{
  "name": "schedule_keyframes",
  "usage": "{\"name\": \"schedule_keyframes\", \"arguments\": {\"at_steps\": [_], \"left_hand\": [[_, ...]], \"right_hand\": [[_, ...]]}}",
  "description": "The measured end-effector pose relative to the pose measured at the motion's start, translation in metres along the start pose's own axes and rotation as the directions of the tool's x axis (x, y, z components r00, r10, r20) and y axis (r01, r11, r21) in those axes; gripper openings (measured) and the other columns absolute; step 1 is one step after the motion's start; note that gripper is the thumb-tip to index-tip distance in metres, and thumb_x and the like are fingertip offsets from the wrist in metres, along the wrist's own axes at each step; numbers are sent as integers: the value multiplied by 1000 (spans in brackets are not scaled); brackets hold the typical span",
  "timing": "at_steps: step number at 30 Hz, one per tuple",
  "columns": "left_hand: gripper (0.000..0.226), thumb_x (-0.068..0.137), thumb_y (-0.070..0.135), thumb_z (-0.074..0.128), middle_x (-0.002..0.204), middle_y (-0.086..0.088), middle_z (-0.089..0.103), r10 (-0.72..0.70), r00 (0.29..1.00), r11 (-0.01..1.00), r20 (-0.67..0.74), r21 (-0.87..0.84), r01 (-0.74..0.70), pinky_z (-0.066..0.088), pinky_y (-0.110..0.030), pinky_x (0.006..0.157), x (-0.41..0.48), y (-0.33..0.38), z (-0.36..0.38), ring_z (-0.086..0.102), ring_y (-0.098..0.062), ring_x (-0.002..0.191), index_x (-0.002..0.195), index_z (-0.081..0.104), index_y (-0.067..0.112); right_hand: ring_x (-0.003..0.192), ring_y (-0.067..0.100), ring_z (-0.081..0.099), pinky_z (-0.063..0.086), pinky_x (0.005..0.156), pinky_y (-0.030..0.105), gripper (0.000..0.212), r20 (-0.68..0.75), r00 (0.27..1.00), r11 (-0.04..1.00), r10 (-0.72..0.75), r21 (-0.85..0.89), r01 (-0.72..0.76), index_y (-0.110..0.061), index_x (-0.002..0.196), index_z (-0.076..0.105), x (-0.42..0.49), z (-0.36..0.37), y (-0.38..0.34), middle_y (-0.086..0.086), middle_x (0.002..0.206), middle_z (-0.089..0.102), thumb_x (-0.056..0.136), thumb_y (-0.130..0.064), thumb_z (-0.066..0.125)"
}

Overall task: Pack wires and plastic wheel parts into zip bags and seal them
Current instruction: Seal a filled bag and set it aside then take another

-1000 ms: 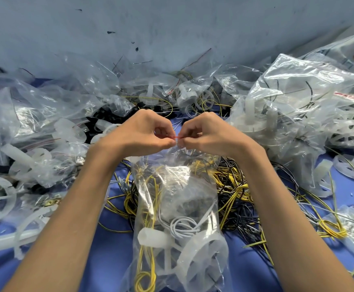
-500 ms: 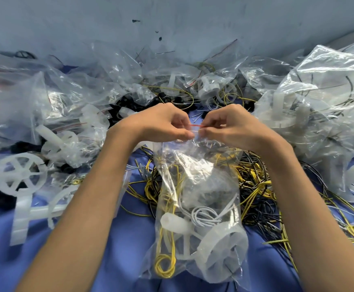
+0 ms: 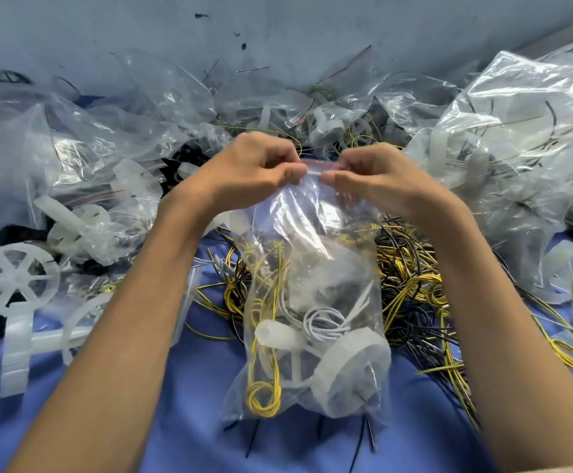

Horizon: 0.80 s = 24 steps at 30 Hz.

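Both forearms reach fwd; left hand [image 3: 261, 172] & right hand [image 3: 377, 179] fingers pinching zip bag [image 3: 312, 302] top strip, bag hanging upright over blue surface [image 3: 176, 421] w/ loose wires [image 3: 411, 295], filled bags behind, grey wall [image 3: 278, 29].

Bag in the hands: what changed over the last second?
The left hand and right hand slid slightly apart along the zip strip, baring more of it. Both still pinch the top of the bag; the wires and wheel inside lie as before.
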<state>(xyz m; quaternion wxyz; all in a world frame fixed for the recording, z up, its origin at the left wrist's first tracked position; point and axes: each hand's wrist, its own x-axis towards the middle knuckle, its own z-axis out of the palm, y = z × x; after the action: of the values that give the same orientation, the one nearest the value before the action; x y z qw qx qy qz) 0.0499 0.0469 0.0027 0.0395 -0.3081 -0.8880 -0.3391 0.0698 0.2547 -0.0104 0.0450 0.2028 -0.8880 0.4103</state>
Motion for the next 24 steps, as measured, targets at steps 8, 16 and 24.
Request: {"name": "schedule_keyframes", "arguments": {"at_steps": [8,16,24], "left_hand": [[23,93,11,56,56,9,48,80,961,941,-264,-298,-160,28,-15,46,0,27,2,35,1,47,72,54,20],[17,90,25,60,68,-10,52,-16,967,944,-255,-324,-69,34,-27,58,8,21,16,42,-15,62,75,54,21],[36,74,40,72,94,0,72,-117,988,798,105,-583,156,51,-19,60,1,7,12,65,-9,73,98,55,20]], "right_hand": [[45,7,31,25,43,18,29,-219,966,924,-139,321,206,-16,62,48,4,-2,-15,2,55,37,90,-21,51],[49,9,30,22,45,23,32,-341,938,942,-66,290,171,-19,60,50,5,4,-12,-2,54,39,92,-20,50],[48,8,32,23,48,24,31,-505,850,885,149,451,113,-10,68,51,6,-5,-12,-1,52,42,98,-12,47]]}}
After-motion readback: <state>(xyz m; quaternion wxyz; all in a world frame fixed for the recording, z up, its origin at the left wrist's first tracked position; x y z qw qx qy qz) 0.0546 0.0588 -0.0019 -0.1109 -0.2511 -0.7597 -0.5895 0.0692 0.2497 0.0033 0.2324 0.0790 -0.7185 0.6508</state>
